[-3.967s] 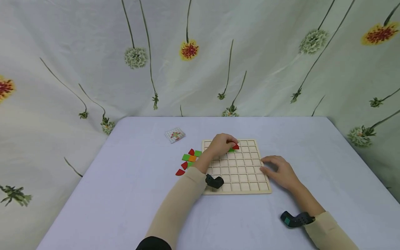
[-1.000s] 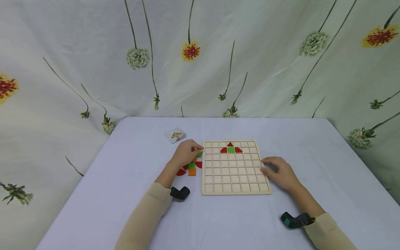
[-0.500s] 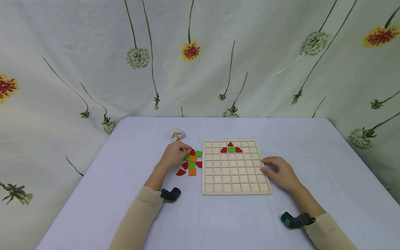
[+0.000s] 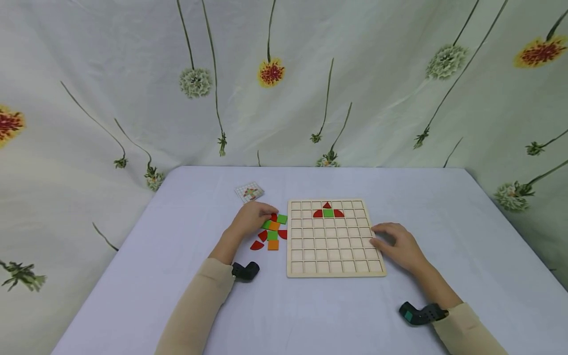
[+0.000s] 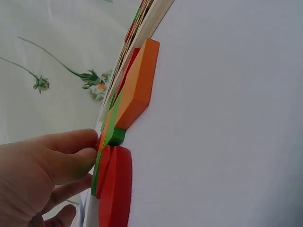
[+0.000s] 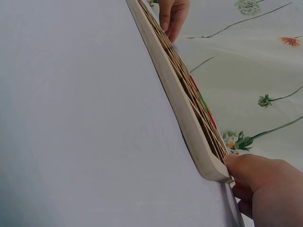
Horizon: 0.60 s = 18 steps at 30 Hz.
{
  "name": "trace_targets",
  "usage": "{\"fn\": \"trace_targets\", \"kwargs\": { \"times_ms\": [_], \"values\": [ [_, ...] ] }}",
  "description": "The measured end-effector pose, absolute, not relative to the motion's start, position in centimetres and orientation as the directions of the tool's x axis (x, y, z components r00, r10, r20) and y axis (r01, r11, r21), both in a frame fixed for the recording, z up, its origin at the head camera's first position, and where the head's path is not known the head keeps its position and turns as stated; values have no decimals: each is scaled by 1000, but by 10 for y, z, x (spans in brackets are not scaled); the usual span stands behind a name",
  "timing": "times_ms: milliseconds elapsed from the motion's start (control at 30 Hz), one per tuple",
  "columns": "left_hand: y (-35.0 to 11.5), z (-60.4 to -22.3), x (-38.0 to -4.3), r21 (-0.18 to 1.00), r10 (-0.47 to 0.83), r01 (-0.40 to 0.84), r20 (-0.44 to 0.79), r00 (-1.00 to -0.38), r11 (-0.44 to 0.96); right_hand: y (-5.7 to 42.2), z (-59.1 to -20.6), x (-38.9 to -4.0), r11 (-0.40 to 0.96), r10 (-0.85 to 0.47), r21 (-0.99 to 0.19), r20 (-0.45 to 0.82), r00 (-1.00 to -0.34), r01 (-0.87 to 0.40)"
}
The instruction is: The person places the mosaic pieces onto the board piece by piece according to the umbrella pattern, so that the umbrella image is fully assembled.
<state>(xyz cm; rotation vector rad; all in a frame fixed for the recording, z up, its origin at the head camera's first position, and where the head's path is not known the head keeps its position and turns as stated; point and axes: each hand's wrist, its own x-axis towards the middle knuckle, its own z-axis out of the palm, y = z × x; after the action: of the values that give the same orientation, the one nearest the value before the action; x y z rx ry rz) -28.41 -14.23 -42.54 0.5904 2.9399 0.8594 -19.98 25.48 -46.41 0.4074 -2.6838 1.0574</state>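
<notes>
At the loose tiles left of the board, my left hand [image 4: 252, 217] has its thumb and forefinger on a red quarter-circle tile [image 4: 274, 217]. In the left wrist view, the fingertips [image 5: 90, 152] meet at this tile, mostly hidden behind others. My right hand [image 4: 399, 245] rests against the right edge of the wooden grid board [image 4: 337, 274], thumb and forefinger spread along it. The right wrist view shows that thumb [image 6: 236, 165] touching the board's rim. On the board, a green square [image 4: 328, 213] sits between two red quarter circles, with a red triangle [image 4: 327, 205] above it.
Beside the board lie orange squares [image 4: 273, 245], green squares [image 4: 282, 219] and more red quarter circles [image 4: 257, 245]. A small pattern card [image 4: 249, 191] lies behind the left hand. White cloth covers the table; a flowered curtain hangs behind.
My left hand has left the board, where more pieces now lie in the top rows. It reached the loose tiles, drew left, then came slightly right onto a red tile. The right hand stayed put.
</notes>
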Motion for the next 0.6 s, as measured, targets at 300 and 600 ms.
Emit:
{"fn": "trace_targets", "kwargs": {
  "times_ms": [300,600],
  "values": [
    [-141,-421,-284,436,351,348,75,-933,830,254,-460,-199,700,-173,-627,315,-933,-342],
    [-140,-417,-284,545,262,245,48,-964,802,254,-463,-200,696,-176,-629,319,-931,-347]
  ]
}}
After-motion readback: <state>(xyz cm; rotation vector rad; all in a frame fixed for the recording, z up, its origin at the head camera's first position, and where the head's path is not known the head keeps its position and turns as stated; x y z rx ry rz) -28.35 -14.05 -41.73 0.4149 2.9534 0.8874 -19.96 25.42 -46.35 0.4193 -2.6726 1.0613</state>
